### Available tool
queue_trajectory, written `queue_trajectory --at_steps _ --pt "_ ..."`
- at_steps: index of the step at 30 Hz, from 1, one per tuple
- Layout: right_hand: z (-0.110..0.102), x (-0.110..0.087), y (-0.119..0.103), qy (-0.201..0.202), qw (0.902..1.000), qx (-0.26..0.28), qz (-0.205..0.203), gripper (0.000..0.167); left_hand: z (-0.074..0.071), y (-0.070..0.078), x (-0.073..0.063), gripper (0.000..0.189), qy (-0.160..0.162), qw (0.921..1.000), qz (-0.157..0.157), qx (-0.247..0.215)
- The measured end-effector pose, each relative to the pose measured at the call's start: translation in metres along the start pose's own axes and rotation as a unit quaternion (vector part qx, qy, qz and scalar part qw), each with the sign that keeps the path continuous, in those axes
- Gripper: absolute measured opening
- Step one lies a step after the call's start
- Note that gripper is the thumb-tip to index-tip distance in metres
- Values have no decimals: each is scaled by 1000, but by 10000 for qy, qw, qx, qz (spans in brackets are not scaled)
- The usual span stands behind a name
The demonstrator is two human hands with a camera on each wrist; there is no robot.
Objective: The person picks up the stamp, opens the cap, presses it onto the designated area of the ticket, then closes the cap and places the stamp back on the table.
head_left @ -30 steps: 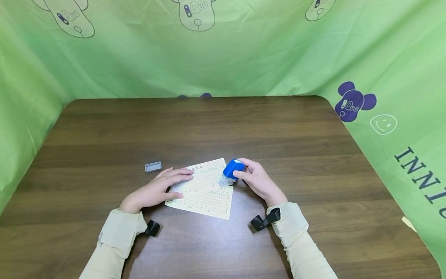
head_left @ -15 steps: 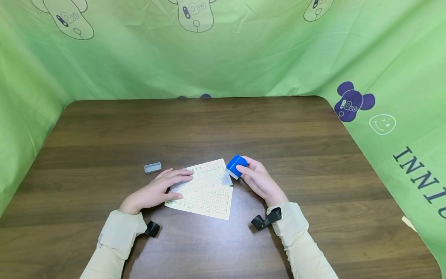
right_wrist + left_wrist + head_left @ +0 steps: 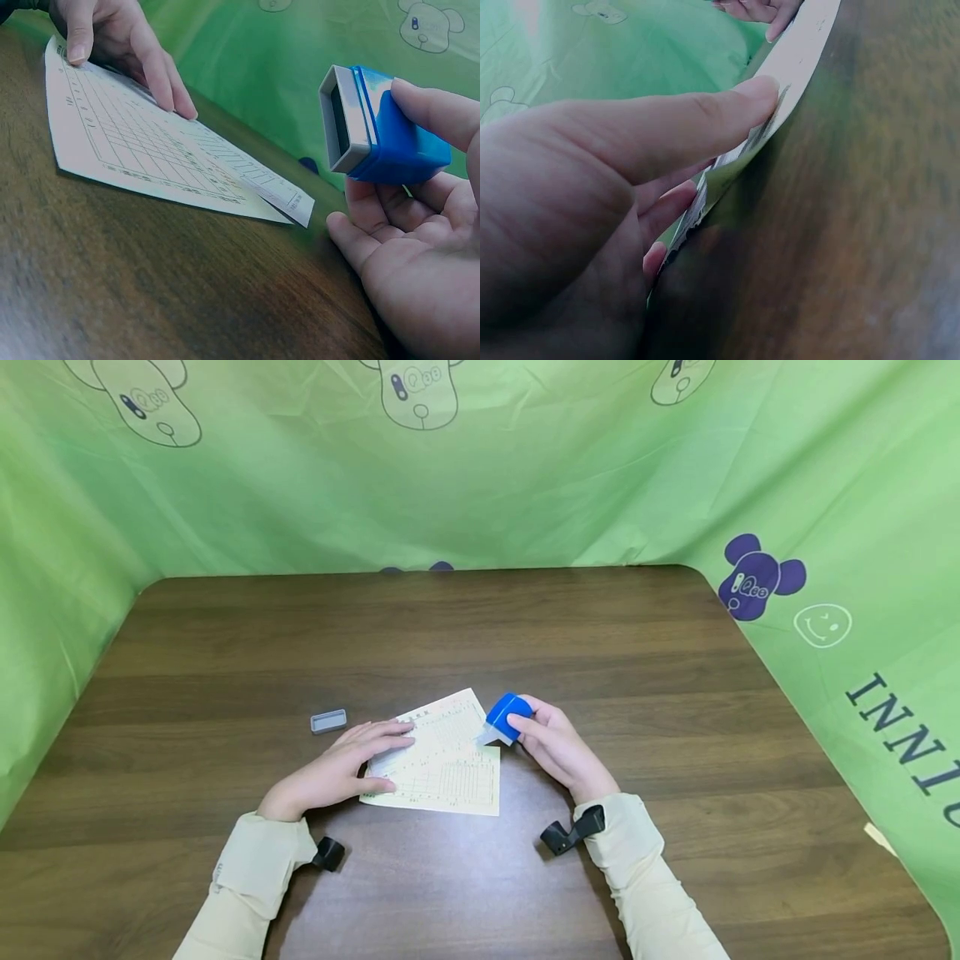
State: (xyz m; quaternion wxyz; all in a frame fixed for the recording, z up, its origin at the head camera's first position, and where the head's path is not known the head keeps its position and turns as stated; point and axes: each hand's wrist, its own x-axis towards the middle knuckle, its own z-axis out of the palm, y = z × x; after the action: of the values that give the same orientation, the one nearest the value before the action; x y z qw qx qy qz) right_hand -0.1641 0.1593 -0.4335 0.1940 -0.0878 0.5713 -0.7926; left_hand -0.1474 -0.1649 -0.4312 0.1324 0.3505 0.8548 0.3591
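Note:
In the head view, a blue stamp [image 3: 508, 715] is gripped between thumb and fingers of my right hand [image 3: 558, 750]. The right wrist view shows the stamp's pale grey frame and dark stamping face turned sideways toward the paper, apart from it. Two overlapping printed paper slips [image 3: 457, 783] with ruled grids lie fanned on the table. My left hand [image 3: 337, 770] rests on their left end, fingers extended, thumb at the near edge. In the left wrist view, the thumb lies on the slips [image 3: 799, 56], whose edge bends slightly upward there.
A small grey rectangular stamp cap [image 3: 328, 721] lies on the brown wooden table [image 3: 420, 635], beyond my left hand. Black wrist cameras sit at both cuffs. Green printed cloth [image 3: 525, 468] surrounds the table's back and sides.
The stamp has lifted off the paper and shifted slightly right, tilting sideways. The slips have then turned a little counterclockwise under the left hand, their right ends moving away from me.

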Motion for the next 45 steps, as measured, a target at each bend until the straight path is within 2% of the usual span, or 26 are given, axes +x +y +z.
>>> queue_trajectory --at_steps 15,34,45 --pt "1 3 -1 88 9999 -109 34 21 1 -1 1 66 95 9999 -123 4" --pt "1 2 0 84 9999 -88 16 22 3 -1 2 76 53 9997 -239 44" --pt "2 2 0 149 9998 -127 80 22 3 3 3 74 240 9995 -153 -104"
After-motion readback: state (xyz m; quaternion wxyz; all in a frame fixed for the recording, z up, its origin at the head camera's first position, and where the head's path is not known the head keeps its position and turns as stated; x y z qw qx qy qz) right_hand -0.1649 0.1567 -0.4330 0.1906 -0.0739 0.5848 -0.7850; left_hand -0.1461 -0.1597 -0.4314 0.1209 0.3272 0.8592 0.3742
